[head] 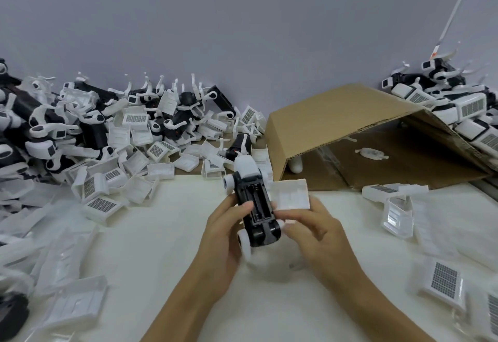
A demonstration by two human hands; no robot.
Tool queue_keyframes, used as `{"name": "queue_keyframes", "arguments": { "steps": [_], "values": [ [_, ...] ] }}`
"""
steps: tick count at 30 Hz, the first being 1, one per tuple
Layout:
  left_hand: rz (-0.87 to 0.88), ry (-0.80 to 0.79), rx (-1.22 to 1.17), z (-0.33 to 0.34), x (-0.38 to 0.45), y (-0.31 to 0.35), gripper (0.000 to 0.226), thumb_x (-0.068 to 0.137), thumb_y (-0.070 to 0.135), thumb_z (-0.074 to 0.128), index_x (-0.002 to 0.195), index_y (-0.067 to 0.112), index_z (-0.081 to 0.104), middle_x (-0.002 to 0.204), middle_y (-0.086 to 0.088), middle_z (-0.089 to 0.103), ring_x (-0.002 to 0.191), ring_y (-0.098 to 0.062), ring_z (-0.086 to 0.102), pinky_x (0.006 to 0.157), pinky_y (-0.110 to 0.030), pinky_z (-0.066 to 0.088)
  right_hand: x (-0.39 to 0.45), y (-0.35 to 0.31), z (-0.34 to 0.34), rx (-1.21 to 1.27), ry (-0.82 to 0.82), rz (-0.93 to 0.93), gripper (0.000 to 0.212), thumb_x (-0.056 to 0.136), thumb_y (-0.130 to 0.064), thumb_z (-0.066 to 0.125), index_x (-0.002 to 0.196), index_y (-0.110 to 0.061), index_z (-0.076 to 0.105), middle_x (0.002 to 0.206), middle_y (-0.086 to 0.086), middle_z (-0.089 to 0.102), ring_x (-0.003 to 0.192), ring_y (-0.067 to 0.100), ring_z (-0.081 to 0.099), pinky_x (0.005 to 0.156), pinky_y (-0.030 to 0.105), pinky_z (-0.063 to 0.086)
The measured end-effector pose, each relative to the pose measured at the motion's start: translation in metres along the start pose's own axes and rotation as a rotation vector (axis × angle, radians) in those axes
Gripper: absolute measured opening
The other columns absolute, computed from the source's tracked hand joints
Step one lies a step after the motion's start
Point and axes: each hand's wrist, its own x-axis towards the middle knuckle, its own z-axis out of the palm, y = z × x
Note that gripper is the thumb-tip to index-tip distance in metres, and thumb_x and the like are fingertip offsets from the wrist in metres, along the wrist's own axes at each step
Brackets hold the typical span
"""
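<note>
- My left grip (pixel 226 234) is clamped on the black toy body (pixel 256 207). The thumb lies on its upper face and the other fingers curl around its left side.
- The toy body is in the air above the tabletop (pixel 151 255), near the middle of the view. Its open battery compartment faces up to me, and its white end points away, toward the wall (pixel 242 31).
- A white wheel (pixel 245 239) sits at the near end of the toy body, just beside my left palm.
- My right grip (pixel 318 231) is closed on a flat white cover (pixel 289 195) and holds it by the lower edge. The cover stands just at the right side of the toy body; I cannot tell if they touch.
- Behind the cover, a cardboard box (pixel 336 115) lies on its side, with the opening toward me.
- A big pile of black and white parts (pixel 107 131) lies on the left along the wall.
- A second pile (pixel 458 107) leans on the box at the right.
- Loose white grid covers (pixel 444 282) lie on the tabletop at the right.
</note>
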Motion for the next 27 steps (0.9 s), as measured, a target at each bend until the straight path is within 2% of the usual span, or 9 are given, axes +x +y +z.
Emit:
{"name": "queue_keyframes", "arguments": {
  "steps": [5, 7, 9, 12, 16, 18, 21, 24, 27],
  "values": [
    [-0.011, -0.041, 0.023, 0.001, 0.0, -0.001, 0.04, 0.082, 0.022, 0.062, 0.118, 0.006, 0.069, 0.108, -0.022, 0.072, 0.101, -0.031, 0.071, 0.079, -0.037, 0.06, -0.001, 0.0, 0.0, 0.125, 0.146, -0.006, 0.02, 0.092, -0.015, 0.069, 0.073, -0.009, 0.07, 0.079, 0.002, 0.067, 0.078, 0.019, 0.069, 0.05, 0.046, 0.059],
    [0.0, -0.061, 0.031, 0.002, 0.001, -0.002, 0.037, 0.082, 0.022, 0.061, 0.116, 0.009, 0.07, 0.107, -0.022, 0.072, 0.102, -0.033, 0.071, 0.079, -0.038, 0.06, -0.001, 0.0, -0.001, 0.122, 0.226, 0.012, 0.04, 0.085, -0.034, 0.072, 0.075, 0.0, 0.054, 0.077, 0.019, 0.06, 0.082, 0.038, 0.066, 0.059, 0.053, 0.057],
    [-0.007, -0.087, 0.061, 0.003, 0.001, -0.004, 0.036, 0.084, 0.021, 0.061, 0.117, 0.015, 0.071, 0.109, -0.022, 0.073, 0.104, -0.032, 0.071, 0.079, -0.04, 0.059, -0.001, -0.002, 0.0, 0.148, 0.269, 0.035, 0.043, 0.086, -0.03, 0.074, 0.076, -0.001, 0.044, 0.077, 0.022, 0.061, 0.079, 0.037, 0.068, 0.062, 0.058, 0.056],
    [-0.013, -0.077, 0.072, 0.003, 0.001, -0.005, 0.033, 0.085, 0.021, 0.062, 0.116, 0.018, 0.072, 0.113, -0.021, 0.072, 0.107, -0.035, 0.071, 0.08, -0.04, 0.06, 0.003, 0.0, -0.002, 0.185, 0.276, 0.044, 0.028, 0.087, -0.012, 0.075, 0.086, -0.01, 0.048, 0.081, 0.001, 0.076, 0.078, 0.018, 0.076, 0.067, 0.037, 0.062],
    [0.004, 0.014, 0.1, -0.001, 0.004, -0.006, 0.026, 0.083, 0.027, 0.066, 0.107, 0.022, 0.076, 0.114, -0.018, 0.073, 0.105, -0.037, 0.071, 0.087, -0.047, 0.06, 0.007, 0.005, -0.004, 0.32, 0.234, 0.009, 0.057, 0.076, -0.015, 0.081, 0.121, -0.033, 0.051, 0.101, -0.01, 0.077, 0.085, 0.02, 0.077, 0.07, 0.019, 0.059],
    [0.01, -0.007, 0.146, -0.001, 0.005, -0.008, 0.025, 0.085, 0.028, 0.065, 0.107, 0.023, 0.077, 0.113, -0.015, 0.074, 0.106, -0.034, 0.071, 0.091, -0.048, 0.058, 0.004, 0.006, -0.002, 0.262, 0.175, -0.084, 0.07, 0.083, -0.002, 0.076, 0.131, -0.048, 0.055, 0.108, -0.011, 0.076, 0.097, 0.014, 0.075, 0.081, 0.022, 0.059],
    [0.028, -0.03, 0.143, -0.001, 0.004, -0.009, 0.028, 0.09, 0.026, 0.063, 0.115, 0.023, 0.075, 0.119, -0.011, 0.073, 0.116, -0.029, 0.068, 0.102, -0.052, 0.051, -0.001, 0.006, -0.001, 0.076, 0.067, -0.151, 0.056, 0.087, 0.011, 0.068, 0.121, -0.033, 0.07, 0.128, -0.014, 0.069, 0.123, 0.003, 0.061, 0.102, 0.032, 0.053],
    [0.066, -0.014, 0.149, -0.004, 0.006, -0.009, 0.028, 0.094, 0.025, 0.063, 0.12, 0.023, 0.073, 0.123, -0.009, 0.072, 0.119, -0.026, 0.066, 0.105, -0.052, 0.049, -0.004, 0.001, 0.0, -0.001, -0.055, -0.114, 0.036, 0.089, -0.028, 0.065, 0.122, -0.042, 0.068, 0.137, -0.028, 0.055, 0.129, -0.007, 0.049, 0.098, 0.013, 0.046],
    [0.099, -0.013, 0.234, -0.003, 0.004, -0.008, 0.033, 0.093, 0.033, 0.057, 0.123, 0.031, 0.071, 0.124, -0.001, 0.072, 0.12, -0.018, 0.065, 0.106, -0.043, 0.05, -0.005, -0.004, 0.001, 0.033, 0.022, -0.064, 0.034, 0.082, -0.063, 0.068, 0.109, -0.044, 0.074, 0.116, -0.021, 0.068, 0.106, 0.001, 0.065, 0.081, 0.019, 0.054]
  ]
}}
